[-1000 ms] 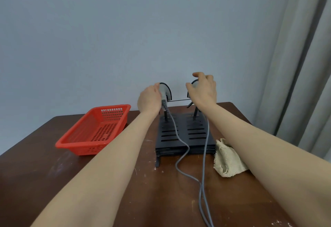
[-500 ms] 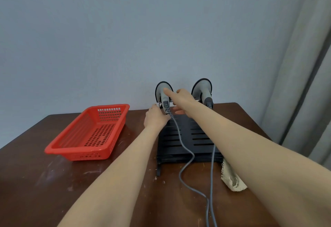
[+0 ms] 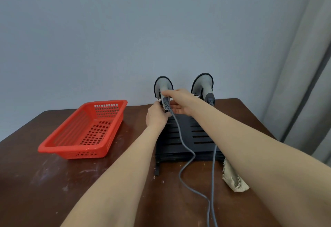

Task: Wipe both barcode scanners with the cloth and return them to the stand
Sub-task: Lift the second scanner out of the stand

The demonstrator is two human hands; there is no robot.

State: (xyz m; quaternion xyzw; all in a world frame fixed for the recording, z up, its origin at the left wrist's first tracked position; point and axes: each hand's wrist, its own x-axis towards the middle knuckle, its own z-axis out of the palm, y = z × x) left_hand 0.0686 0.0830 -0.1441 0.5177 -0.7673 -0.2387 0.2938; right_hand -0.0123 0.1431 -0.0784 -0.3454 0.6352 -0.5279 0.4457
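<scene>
Grip: left hand (image 3: 155, 116), right hand (image 3: 179, 103) on scanner (image 3: 163, 85) | scanners (image 3: 203, 83) 2 | cloth (image 3: 235, 182) 1

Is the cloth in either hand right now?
No, the cloth lies on the table by the stand; the left hand and right hand hold the left scanner.

Grey scanners (image 3: 203, 83) upright on black stand (image 3: 168, 148)

body: one person, two arms showing from the lower frame edge up to the hands | left forearm (image 3: 114, 178): bare along all its visible length, smooth, tapering to a narrow wrist | right forearm (image 3: 250, 146): bare likewise, wider in frame | left hand (image 3: 156, 115): bare, its back showing | right hand (image 3: 180, 101): bare
</scene>
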